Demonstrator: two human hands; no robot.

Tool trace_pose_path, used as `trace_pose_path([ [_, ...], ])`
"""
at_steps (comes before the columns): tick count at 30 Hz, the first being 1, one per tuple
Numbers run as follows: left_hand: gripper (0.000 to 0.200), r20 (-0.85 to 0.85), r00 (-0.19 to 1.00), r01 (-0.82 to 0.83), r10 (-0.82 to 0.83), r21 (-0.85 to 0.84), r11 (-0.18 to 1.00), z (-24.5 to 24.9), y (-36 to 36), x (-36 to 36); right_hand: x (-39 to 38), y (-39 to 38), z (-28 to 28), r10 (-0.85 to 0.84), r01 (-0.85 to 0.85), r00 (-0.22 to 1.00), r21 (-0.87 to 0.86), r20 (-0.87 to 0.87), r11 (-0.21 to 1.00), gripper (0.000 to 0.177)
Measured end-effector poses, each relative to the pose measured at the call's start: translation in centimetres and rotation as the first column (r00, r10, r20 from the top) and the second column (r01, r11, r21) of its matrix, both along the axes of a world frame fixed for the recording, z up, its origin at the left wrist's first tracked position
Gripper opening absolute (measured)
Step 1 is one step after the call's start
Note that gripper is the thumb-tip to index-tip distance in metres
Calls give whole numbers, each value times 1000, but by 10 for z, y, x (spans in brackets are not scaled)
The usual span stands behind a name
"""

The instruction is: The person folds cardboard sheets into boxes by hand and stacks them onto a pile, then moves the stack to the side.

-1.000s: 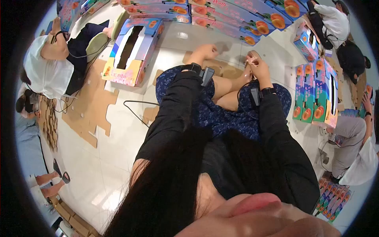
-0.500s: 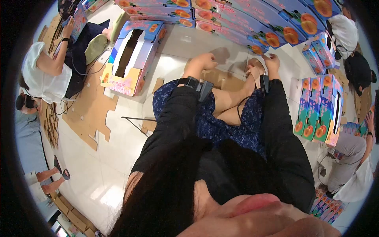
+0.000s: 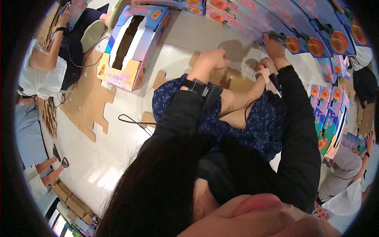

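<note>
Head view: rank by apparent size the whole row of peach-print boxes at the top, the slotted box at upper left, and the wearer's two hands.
1. Row of peach-print boxes
2. Slotted box
3. Left hand and right hand: too alike to rank

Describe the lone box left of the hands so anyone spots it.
On the left, find the brown cardboard sheet. At its upper right edge, the box shows a long dark slot. Unlike the top rows of boxes and right-hand row, it stands alone.

Two wearer's hands (image 3: 211, 62), seemingly ten-plus boxes (image 3: 147, 47)
</note>
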State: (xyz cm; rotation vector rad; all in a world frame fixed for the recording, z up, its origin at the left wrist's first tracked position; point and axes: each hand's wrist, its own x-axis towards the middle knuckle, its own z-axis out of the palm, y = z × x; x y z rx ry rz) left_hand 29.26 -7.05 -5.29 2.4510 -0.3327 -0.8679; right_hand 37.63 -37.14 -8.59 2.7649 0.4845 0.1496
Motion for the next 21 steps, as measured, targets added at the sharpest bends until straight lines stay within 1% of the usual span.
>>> trace_pose_path([
  [3, 52, 29, 1000, -8, 8, -7, 1000, 4, 0, -5, 7, -7, -12, -8, 3, 999, -107, -41, 994, 27],
  [4, 53, 41, 999, 4, -3, -21, 1000, -3, 0, -3, 12, -5, -18, -78, 69, 996, -177, -49, 982, 32],
  [5, 54, 49, 999, 18, -16, -33, 999, -13, 0, -2, 12, -6, -23, -165, 153, 986, -209, -40, 966, 32],
  [6, 55, 59, 998, 29, -27, -45, 999, -20, 0, -3, 6, 10, -9, -247, 234, 969, -240, -26, 942, 32],
  [7, 53, 65, 998, 18, -15, -40, 999, -16, 0, -5, 4, 20, -2, -327, 312, 945, -267, -10, 912, 32],
  [10, 48, 59, 998, 1, 0, -15, 1000, -2, 0, -12, 26, 5, -17, -298, 251, 940, -259, -165, 933, 34],
  [13, 50, 35, 999, 19, -19, 0, 1000, 9, -1, -13, 50, -24, -47, -160, 111, 962, -218, -221, 970, 37],
  [14, 52, 26, 999, 32, -32, -3, 999, 10, -1, -12, 51, -32, -55, -242, 236, 943, -53, -228, 970, 38],
  [15, 55, 16, 999, 44, -44, -6, 999, 9, -1, -11, 48, -27, -47, -205, 186, 948, -101, -242, 977, 38],
  [17, 55, 50, 998, 26, -26, -3, 1000, 2, -4, -9, 36, -16, -25, -135, 81, 950, -195, -282, 977, 38],
  [18, 55, 65, 998, 19, -18, -3, 1000, 4, -4, -11, 39, -15, -29, -168, 120, 953, -193, -251, 974, 41],
  [21, 54, -4, 999, 32, -32, -1, 999, 12, -5, -10, 39, -24, -29, 26, -93, 981, -347, -192, 933, 36],
])
